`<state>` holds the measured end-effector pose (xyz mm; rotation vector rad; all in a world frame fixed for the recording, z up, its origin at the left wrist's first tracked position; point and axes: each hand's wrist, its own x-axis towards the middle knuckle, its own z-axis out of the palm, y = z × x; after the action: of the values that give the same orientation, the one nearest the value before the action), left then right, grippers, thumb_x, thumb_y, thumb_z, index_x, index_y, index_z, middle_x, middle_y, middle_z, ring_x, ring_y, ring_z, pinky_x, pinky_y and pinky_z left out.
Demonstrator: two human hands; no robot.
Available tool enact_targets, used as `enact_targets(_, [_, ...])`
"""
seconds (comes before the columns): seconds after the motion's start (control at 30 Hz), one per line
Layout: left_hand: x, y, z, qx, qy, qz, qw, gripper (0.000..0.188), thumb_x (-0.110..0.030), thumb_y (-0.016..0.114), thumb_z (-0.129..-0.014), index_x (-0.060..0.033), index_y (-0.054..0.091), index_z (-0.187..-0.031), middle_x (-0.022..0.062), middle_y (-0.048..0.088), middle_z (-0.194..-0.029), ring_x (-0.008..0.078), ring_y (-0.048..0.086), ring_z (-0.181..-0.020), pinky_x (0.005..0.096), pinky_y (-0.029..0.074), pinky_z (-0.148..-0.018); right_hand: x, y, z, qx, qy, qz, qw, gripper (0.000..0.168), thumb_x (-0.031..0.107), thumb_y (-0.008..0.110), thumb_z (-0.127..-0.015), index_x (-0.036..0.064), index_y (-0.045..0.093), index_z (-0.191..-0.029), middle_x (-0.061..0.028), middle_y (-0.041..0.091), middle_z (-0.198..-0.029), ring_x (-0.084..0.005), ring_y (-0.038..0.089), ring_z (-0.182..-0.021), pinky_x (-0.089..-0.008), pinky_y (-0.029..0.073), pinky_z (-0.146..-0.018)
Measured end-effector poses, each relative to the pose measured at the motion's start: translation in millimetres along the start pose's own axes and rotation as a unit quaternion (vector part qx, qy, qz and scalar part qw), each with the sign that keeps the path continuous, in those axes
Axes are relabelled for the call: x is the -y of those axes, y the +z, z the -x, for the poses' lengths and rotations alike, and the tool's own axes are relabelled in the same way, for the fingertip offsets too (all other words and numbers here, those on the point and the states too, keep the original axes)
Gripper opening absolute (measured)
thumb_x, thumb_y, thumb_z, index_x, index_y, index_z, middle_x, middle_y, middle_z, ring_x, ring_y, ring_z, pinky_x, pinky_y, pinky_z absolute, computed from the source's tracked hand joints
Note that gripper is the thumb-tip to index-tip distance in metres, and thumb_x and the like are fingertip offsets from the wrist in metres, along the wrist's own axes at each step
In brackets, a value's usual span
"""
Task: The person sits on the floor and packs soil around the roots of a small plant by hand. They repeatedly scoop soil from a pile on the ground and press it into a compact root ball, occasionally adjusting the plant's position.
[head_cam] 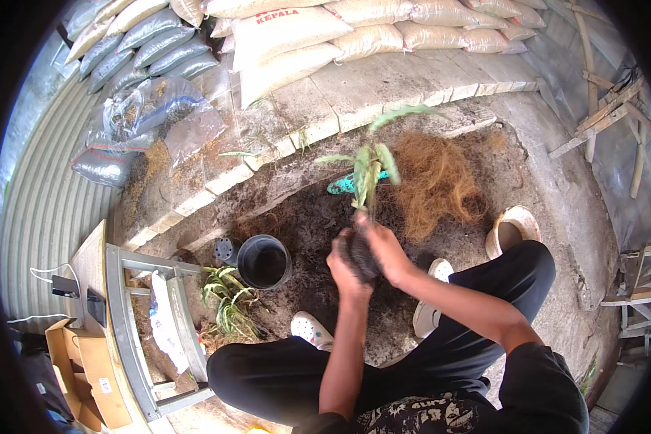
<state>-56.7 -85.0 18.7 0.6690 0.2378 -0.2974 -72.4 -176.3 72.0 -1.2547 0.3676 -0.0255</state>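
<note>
Both hands grip the dark root ball of a leafy green plant, whose leaves point away from me and are blurred. My left hand wraps the near left side of the roots. Across the top and right side lies my right hand, its fingertips near the stem base. Partly hidden behind the leaves, a turquoise tool handle rests on the soil. Dark loose soil spreads on the ground beneath my hands. Left of them stands a black plastic pot, with soil visible inside.
Brown coir fibre is heaped ahead on the right. A smaller black pot and uprooted plants lie left. A pale bowl stands by my right knee. Stacked sacks line the concrete ledge. A table stands left.
</note>
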Motion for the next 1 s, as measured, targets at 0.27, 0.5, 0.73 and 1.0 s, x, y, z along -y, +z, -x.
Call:
enact_targets(0.27, [11.5,12.0,5.0,-0.066,0.191,-0.183,0.962,0.055,-0.039,0.037,-0.104,0.0051,0.042,-0.137,0.0179,0.041,-0.138,0.0285,0.037,-0.130,0.0430,0.025,-0.110,20.0,3.2,7.4,0.021,0.033,-0.089,0.995,0.035,0.018,0.071,-0.085,-0.006,0.064,-0.109,-0.0118,0.070,-0.099,-0.0182,0.066,-0.094,-0.0306,0.051,-0.087])
enact_targets(0.5, [12.1,24.7,32.2,-0.117,0.306,-0.450,0.831,0.053,-0.035,0.032,-0.105,0.0007,0.032,-0.144,0.0244,0.025,-0.150,0.0376,0.016,-0.142,0.0512,0.009,-0.116,1.7,-6.5,8.2,-0.019,0.077,-0.079,0.994,0.019,0.009,0.065,-0.083,-0.007,0.066,-0.094,-0.0147,0.071,-0.090,-0.0202,0.068,-0.083,-0.0338,0.054,-0.079])
enact_targets(0.73, [-10.5,30.2,24.0,-0.003,0.295,-0.239,0.925,0.066,-0.056,0.023,-0.103,-0.0054,0.041,-0.141,0.0097,0.031,-0.150,0.0218,0.030,-0.139,0.0433,0.025,-0.114,18.5,-16.8,1.9,0.056,0.100,-0.217,0.969,0.025,0.017,0.065,-0.087,-0.002,0.067,-0.102,-0.0113,0.070,-0.098,-0.0200,0.068,-0.086,-0.0339,0.055,-0.079])
enact_targets(1.0, [-12.8,40.8,39.8,-0.003,0.526,-0.462,0.714,0.047,-0.037,0.052,-0.095,0.0055,0.063,-0.112,0.0191,0.061,-0.118,0.0335,0.057,-0.114,0.0429,0.045,-0.099,42.6,9.2,22.7,0.001,0.149,-0.258,0.955,0.046,0.045,0.051,-0.099,0.010,0.056,-0.129,-0.0066,0.063,-0.119,-0.0184,0.057,-0.112,-0.0336,0.044,-0.101])
